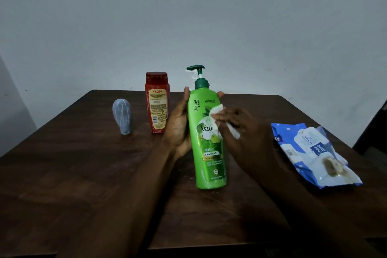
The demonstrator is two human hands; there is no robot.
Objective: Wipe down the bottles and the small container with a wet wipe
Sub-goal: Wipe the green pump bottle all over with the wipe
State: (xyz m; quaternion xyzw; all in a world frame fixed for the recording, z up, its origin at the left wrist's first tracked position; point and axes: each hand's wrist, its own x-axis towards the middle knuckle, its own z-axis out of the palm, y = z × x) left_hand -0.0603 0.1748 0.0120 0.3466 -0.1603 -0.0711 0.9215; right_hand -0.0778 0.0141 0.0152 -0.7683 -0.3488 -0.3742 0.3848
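The middle of the worktop (88,184) is taken up by the green pump bottle (210,148), which is clasped by the left grip (178,130) and met by the right grip (243,134) with a wet wipe (217,111); the near half is crossed by both forearms. Far left, the red bottle (156,102) and the grey container (122,116) are set near each other, a narrow gap between them. The right side is blocked by the wipes pack (314,153). Bare wood is seen at the near left and between the forearms
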